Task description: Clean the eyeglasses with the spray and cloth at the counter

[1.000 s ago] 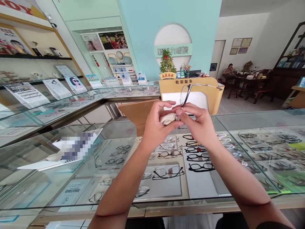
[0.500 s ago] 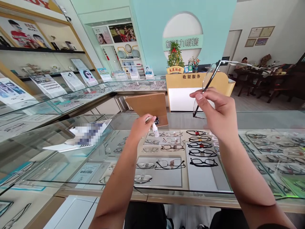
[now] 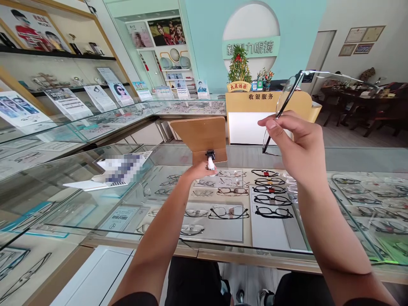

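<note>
In the head view, my right hand is raised over the counter. Its thumb and fingers pinch a pair of eyeglasses by the dark front frame, which is tilted on end. One thin temple reaches out to the right. Low over the glass top, my left hand is closed round a small white bottle; its far fingers are hidden. Just behind that bottle a brown tabletop mirror or board stands open, with a small black object at its base.
Under the glass counter lie rows of spectacle frames. A folded white leaflet rests on the glass to the left. Beyond stand a cashier desk and display shelves. A person is partly visible at the far right table.
My left hand has come down and closed on the white bottle, which stood on the glass beside it before. The right hand still holds the eyeglasses; the view has shifted slightly.
</note>
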Demonstrator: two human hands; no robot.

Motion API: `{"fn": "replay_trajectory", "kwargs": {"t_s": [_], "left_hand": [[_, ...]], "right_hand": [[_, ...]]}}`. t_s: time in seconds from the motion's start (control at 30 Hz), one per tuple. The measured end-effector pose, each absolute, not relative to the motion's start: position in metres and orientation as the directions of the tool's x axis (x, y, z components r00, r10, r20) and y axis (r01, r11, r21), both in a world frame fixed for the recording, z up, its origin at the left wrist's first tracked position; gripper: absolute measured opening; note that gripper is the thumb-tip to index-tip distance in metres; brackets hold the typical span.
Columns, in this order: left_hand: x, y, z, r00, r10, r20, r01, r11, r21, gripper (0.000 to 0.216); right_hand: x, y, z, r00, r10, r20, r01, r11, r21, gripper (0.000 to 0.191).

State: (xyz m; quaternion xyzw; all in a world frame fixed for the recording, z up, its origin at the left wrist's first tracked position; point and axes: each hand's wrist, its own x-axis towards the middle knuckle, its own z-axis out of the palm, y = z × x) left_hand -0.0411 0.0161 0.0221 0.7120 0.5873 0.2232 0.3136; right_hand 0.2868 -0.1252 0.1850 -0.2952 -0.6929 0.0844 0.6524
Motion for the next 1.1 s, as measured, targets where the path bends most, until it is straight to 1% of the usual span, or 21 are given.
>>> {"fn": "replay_trajectory", "kwargs": {"t_s": [0.07, 0.13, 0.23, 0.33, 0.37, 0.4, 0.43, 0.5, 0.57, 0.63, 0.7, 0.77, 0.83, 0.9, 0.97, 1.03, 1.1], "left_hand": [[-0.033, 0.015, 0.021, 0.232, 0.973, 0.004, 0.626, -0.152, 0.765, 0.053], [-0.023, 0.012, 0.027, 0.217, 0.971, 0.097, 0.535, -0.202, 0.821, 0.047], [0.000, 0.005, 0.053, 0.166, 0.954, 0.248, 0.360, -0.293, 0.886, 0.038], [0.027, -0.008, 0.096, 0.138, 0.929, 0.343, 0.138, -0.361, 0.922, 0.031], [0.036, -0.013, 0.111, 0.136, 0.927, 0.349, -0.047, -0.346, 0.937, 0.031], [0.044, -0.019, 0.126, 0.172, 0.921, 0.349, -0.192, -0.316, 0.929, 0.033], [0.051, -0.026, 0.139, 0.203, 0.911, 0.360, -0.281, -0.298, 0.912, 0.035], [0.063, -0.040, 0.160, 0.266, 0.878, 0.399, -0.392, -0.279, 0.876, 0.039], [0.070, -0.052, 0.171, 0.340, 0.834, 0.435, -0.477, -0.246, 0.844, 0.040], [0.074, -0.063, 0.174, 0.425, 0.793, 0.437, -0.511, -0.188, 0.839, 0.042], [0.074, -0.070, 0.172, 0.493, 0.773, 0.399, -0.496, -0.127, 0.859, 0.049], [0.072, -0.073, 0.170, 0.523, 0.778, 0.347, -0.458, -0.087, 0.885, 0.063], [0.070, -0.072, 0.170, 0.511, 0.801, 0.310, -0.417, -0.084, 0.905, 0.080], [0.068, -0.069, 0.170, 0.462, 0.831, 0.308, -0.382, -0.127, 0.916, 0.090], [0.067, -0.065, 0.168, 0.388, 0.856, 0.342, -0.325, -0.220, 0.920, 0.091], [0.065, -0.061, 0.165, 0.299, 0.868, 0.398, -0.226, -0.340, 0.913, 0.087], [0.064, -0.058, 0.161, 0.207, 0.860, 0.466, -0.106, -0.453, 0.885, 0.079]], "right_hand": [[0.287, -0.126, 0.186, 0.016, 0.534, 0.846, 0.302, 0.804, -0.513, 0.026], [0.289, -0.127, 0.188, 0.007, 0.545, 0.839, 0.302, 0.798, -0.521, 0.026], [0.292, -0.128, 0.190, 0.002, 0.565, 0.825, 0.290, 0.789, -0.541, 0.025], [0.296, -0.127, 0.191, 0.002, 0.586, 0.810, 0.255, 0.783, -0.567, 0.022], [0.298, -0.126, 0.191, -0.001, 0.592, 0.806, 0.239, 0.783, -0.575, 0.021], [0.299, -0.126, 0.191, -0.008, 0.601, 0.799, 0.222, 0.781, -0.584, 0.022], [0.299, -0.125, 0.191, -0.019, 0.610, 0.792, 0.207, 0.778, -0.594, 0.022], [0.300, -0.123, 0.190, -0.045, 0.630, 0.776, 0.182, 0.769, -0.613, 0.023], [0.300, -0.121, 0.189, -0.078, 0.657, 0.750, 0.156, 0.751, -0.642, 0.023], [0.299, -0.119, 0.187, -0.118, 0.691, 0.713, 0.126, 0.723, -0.679, 0.024], [0.296, -0.116, 0.185, -0.157, 0.725, 0.671, 0.097, 0.687, -0.720, 0.027], [0.293, -0.111, 0.182, -0.188, 0.751, 0.633, 0.071, 0.653, -0.754, 0.029], [0.288, -0.108, 0.178, -0.223, 0.767, 0.602, 0.042, 0.624, -0.780, 0.030], [0.284, -0.104, 0.174, -0.267, 0.772, 0.576, 0.013, 0.601, -0.799, 0.030], [0.280, -0.102, 0.171, -0.309, 0.771, 0.556, -0.014, 0.581, -0.814, 0.030], [0.276, -0.101, 0.168, -0.349, 0.770, 0.535, -0.042, 0.557, -0.829, 0.030], [0.273, -0.101, 0.165, -0.385, 0.767, 0.513, -0.064, 0.533, -0.844, 0.029]]}}
